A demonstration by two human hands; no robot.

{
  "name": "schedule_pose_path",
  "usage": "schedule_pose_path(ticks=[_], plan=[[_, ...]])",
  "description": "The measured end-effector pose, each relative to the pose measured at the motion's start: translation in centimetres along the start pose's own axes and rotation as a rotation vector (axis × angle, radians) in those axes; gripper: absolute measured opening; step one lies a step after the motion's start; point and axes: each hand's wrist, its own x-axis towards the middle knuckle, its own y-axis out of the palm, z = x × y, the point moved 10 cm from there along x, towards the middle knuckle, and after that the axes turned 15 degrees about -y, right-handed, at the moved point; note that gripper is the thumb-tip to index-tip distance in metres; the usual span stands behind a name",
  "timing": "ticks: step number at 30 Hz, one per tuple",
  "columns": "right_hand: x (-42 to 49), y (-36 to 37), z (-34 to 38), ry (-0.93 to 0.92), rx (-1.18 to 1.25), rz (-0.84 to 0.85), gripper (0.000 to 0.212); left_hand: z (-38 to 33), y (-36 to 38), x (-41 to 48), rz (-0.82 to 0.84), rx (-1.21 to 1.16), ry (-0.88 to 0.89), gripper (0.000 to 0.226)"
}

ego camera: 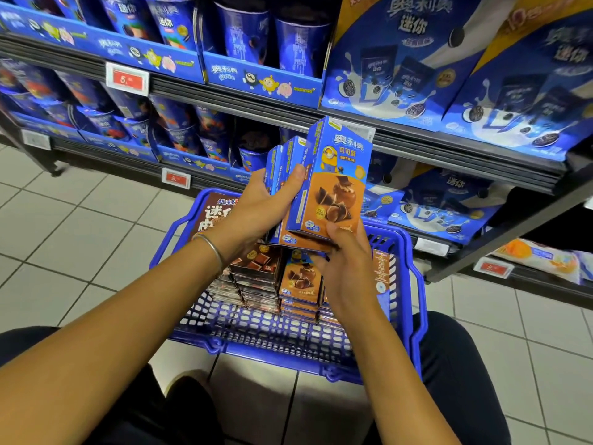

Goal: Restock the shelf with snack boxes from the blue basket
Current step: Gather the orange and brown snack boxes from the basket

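A bundle of about three upright snack boxes (333,187) was held just above the blue basket (288,358), toward its twelve o'clock rim and in front of the shelf (417,146). The left hand (266,203), a bracelet (211,248) at its wrist, gripped the bundle from nine o'clock, its fingers wrapped behind the rear boxes and the thumb laid across the front one's edge. The right hand (346,268) held the bundle from six o'clock, its fingers curled under the bottom edge and the thumb pressed on the front face. More of the same boxes (300,281) lay stacked in the basket beside a pile of dark chocolate boxes (253,271), so much of the restocking looked undone.

The step in hand seemed to be squaring the bundle before shelving it. Doing it well probably meant keeping the bottoms level on the right hand, pressing the sides flush with the left, then carrying the bundle toward one o'clock with the fronts facing out. Which slot awaited them I could not tell. A loose rear box might slip.
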Motion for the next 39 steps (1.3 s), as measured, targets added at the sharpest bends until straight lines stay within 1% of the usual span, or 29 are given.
schedule_pose_path(ticks=[2, 3, 4, 7, 10, 12, 13, 14, 16, 17, 18, 19, 20, 21, 23, 25, 27, 29, 30, 32, 34, 36, 37, 39], plan=[[0.2, 0.0, 0.1, -0.006, -0.008, 0.018, 0.057, 0.3, -0.2, -0.2, -0.033, 0.021, -0.036, 0.097], [0.2, 0.0, 0.1, -0.011, -0.007, 0.025, 0.056, 0.4, -0.2, -0.4, -0.030, 0.030, -0.051, 0.108], [0.3, 0.0, 0.2, -0.019, -0.004, 0.035, 0.054, 0.3, 0.0, -0.6, -0.016, 0.033, -0.064, 0.114], [0.4, 0.3, 0.5, -0.065, -0.025, 0.097, 0.042, -0.1, 0.8, -1.1, 0.060, 0.040, -0.091, 0.112], [0.2, 0.6, 0.3, -0.084, -0.051, 0.129, 0.039, -0.6, 1.3, -1.5, 0.149, 0.042, -0.095, 0.108], [0.0, 0.6, 0.1, -0.093, -0.080, 0.138, 0.039, -0.6, 1.3, -1.5, 0.199, 0.039, -0.111, 0.132], [-0.1, 0.7, 0.1, -0.094, -0.093, 0.137, 0.042, -0.5, 1.2, -1.5, 0.207, 0.043, -0.121, 0.142], [-0.2, 0.7, 0.0, -0.088, -0.106, 0.132, 0.048, -0.4, 1.1, -1.5, 0.204, 0.041, -0.123, 0.146], [-0.5, 0.7, -0.1, -0.075, -0.146, 0.117, 0.057, -0.3, 0.7, -1.1, 0.174, 0.007, -0.113, 0.142], [-0.5, 0.6, -0.2, -0.070, -0.161, 0.117, 0.056, -0.3, 0.6, -1.0, 0.151, -0.011, -0.103, 0.140], [-0.5, 0.5, -0.3, -0.061, -0.156, 0.112, 0.051, -0.4, 0.6, -1.0, 0.128, -0.016, -0.080, 0.139], [-0.4, -0.1, -0.7, -0.036, -0.128, 0.074, 0.043, -0.6, 0.6, -1.0, 0.107, 0.000, -0.046, 0.143], [-0.3, -1.1, -1.3, 0.018, -0.085, -0.006, 0.038, -0.9, 0.6, -1.1, 0.088, 0.031, -0.005, 0.148], [-0.4, -2.6, -2.4, 0.105, -0.064, -0.122, 0.036, -1.3, 0.7, -1.2, 0.067, 0.076, 0.038, 0.152], [-1.7, -6.0, -5.0, 0.324, -0.136, -0.317, 0.030, -2.0, 0.7, -1.5, 0.004, 0.170, 0.123, 0.157], [-3.7, -8.3, -7.8, 0.541, -0.171, -0.388, 0.024, -2.5, 0.6, -1.9, -0.055, 0.227, 0.196, 0.158], [-6.0, -9.6, -10.3, 0.743, -0.109, -0.442, 0.030, -2.7, 0.8, -2.1, -0.070, 0.238, 0.230, 0.158], [-7.8, -10.0, -11.6, 0.868, -0.004, -0.524, 0.043, -2.5, 0.9, -2.1, -0.058, 0.233, 0.220, 0.158], [-8.2, -10.1, -11.7, 0.876, 0.044, -0.558, 0.046, -2.5, 1.0, -2.1, -0.049, 0.231, 0.213, 0.158], [-7.7, -10.3, -11.8, 0.828, 0.100, -0.607, 0.045, -2.4, 1.3, -2.1, -0.039, 0.241, 0.208, 0.159], [-6.6, -10.3, -11.6, 0.778, 0.184, -0.628, 0.038, -2.4, 1.4, -2.3, -0.042, 0.274, 0.208, 0.158], [-5.4, -9.8, -11.1, 0.763, 0.252, -0.588, 0.028, -2.2, 1.6, -2.3, -0.038, 0.300, 0.198, 0.158], [-4.9, -9.7, -10.8, 0.774, 0.260, -0.564, 0.029, -2.1, 1.6, -2.3, -0.036, 0.307, 0.189, 0.159], [-4.5, -9.6, -10.4, 0.811, 0.240, -0.547, 0.039, -2.0, 1.6, -2.3, -0.046, 0.324, 0.174, 0.161]])
